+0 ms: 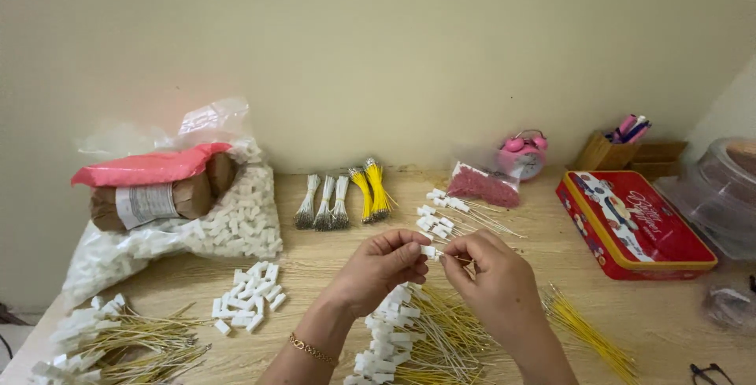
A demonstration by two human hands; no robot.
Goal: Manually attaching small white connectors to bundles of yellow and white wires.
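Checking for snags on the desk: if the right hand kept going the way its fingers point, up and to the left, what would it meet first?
Probably the white connector pinched at its fingertips, then the left hand directly beyond; they almost touch already.

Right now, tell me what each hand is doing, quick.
Left hand: fingers pinched shut on a small white connector.
Right hand: fingers pinched on a thin wire at that connector.

The black scissors [711, 372] and the clear plastic tub [724, 192] are cut off by the frame's edges.
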